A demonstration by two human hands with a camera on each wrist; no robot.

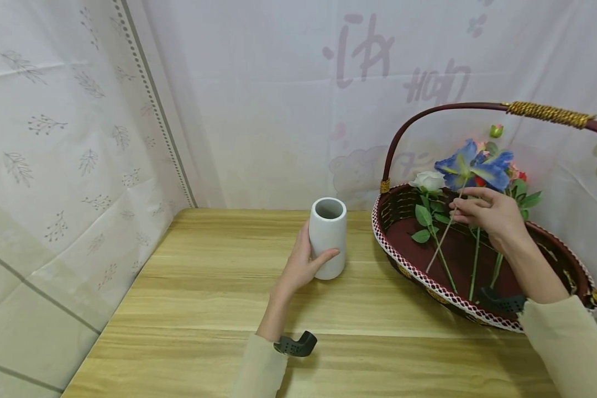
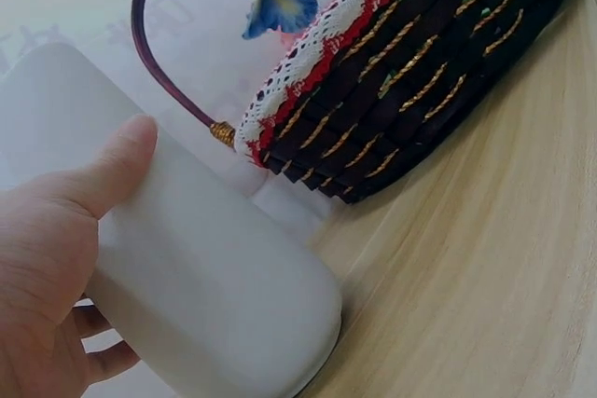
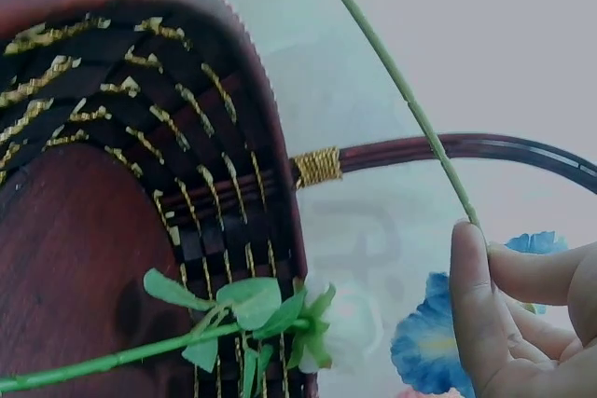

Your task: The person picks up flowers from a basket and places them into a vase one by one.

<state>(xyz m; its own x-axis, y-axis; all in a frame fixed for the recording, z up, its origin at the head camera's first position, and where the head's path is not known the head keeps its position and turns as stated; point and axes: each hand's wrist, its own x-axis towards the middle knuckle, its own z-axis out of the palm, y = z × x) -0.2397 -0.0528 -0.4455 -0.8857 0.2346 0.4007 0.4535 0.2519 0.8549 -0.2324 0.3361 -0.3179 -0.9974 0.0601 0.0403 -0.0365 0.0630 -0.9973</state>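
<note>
My left hand (image 1: 296,266) grips the white cylindrical vase (image 1: 329,236), which stands upright on the table. In the left wrist view the thumb lies across the vase's side, with fingers curled around behind. Over the basket (image 1: 402,232), my right hand (image 1: 499,218) pinches the thin stem (image 3: 396,90) of a blue iris-like flower (image 1: 495,172) between thumb and fingers. The blossom is above the hand, and the stem slants down to the left. Beside it a white rose (image 1: 429,181) with green leaves leans on the basket's far rim.
Pink and red flowers (image 1: 516,172) and a small green bud (image 1: 496,131) stand behind the right hand, their stems in the basket. An arched handle (image 1: 418,116) rises over it. The wooden table (image 1: 204,276) meets printed curtains (image 1: 258,110) at the back and left.
</note>
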